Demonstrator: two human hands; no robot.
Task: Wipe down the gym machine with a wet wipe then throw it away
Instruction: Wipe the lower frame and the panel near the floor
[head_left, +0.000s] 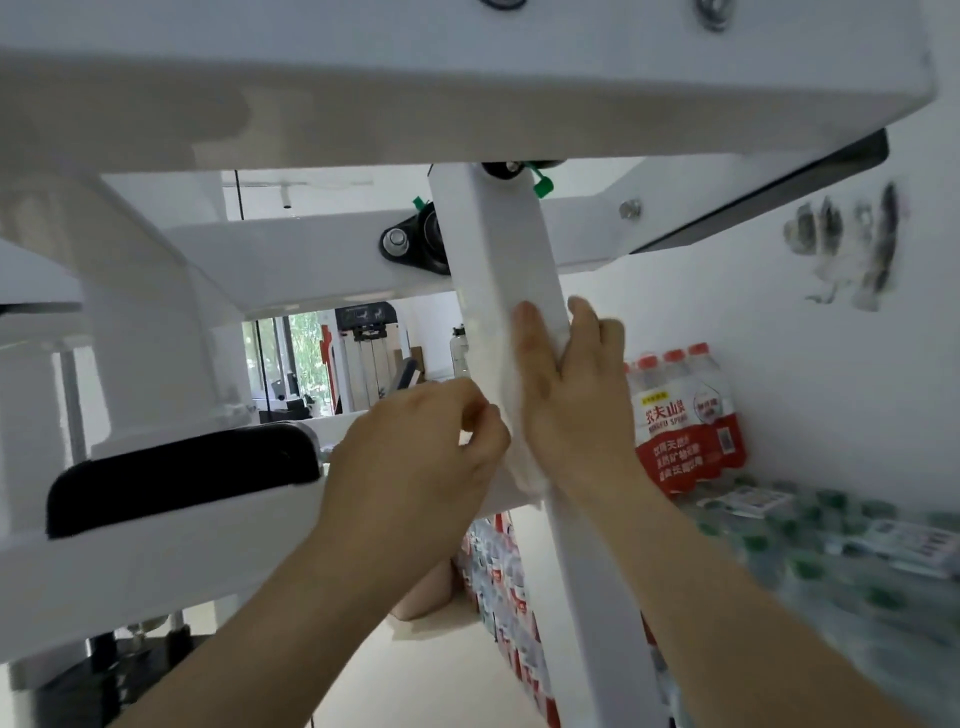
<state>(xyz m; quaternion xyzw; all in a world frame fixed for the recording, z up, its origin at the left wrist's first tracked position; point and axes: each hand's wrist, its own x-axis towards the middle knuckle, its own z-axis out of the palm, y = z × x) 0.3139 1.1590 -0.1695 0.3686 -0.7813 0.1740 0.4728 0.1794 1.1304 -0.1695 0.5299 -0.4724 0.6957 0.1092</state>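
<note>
A white gym machine fills the view, with a slanted white post (501, 249) running down the middle from a black pivot bracket. A white wet wipe (493, 384) is spread along the post's face. My right hand (576, 400) lies on the post with straight fingers pressing the wipe against it, thumb on the post's right side. My left hand (426, 457) is just left of the post, fingers curled, pinching the wipe's lower left edge.
A black pad (182, 473) juts out at the left on a white arm. Shrink-wrapped packs of water bottles (685, 415) stand stacked along the white wall at the right and below. A thick white beam (467, 93) hangs overhead. More gym equipment stands far back.
</note>
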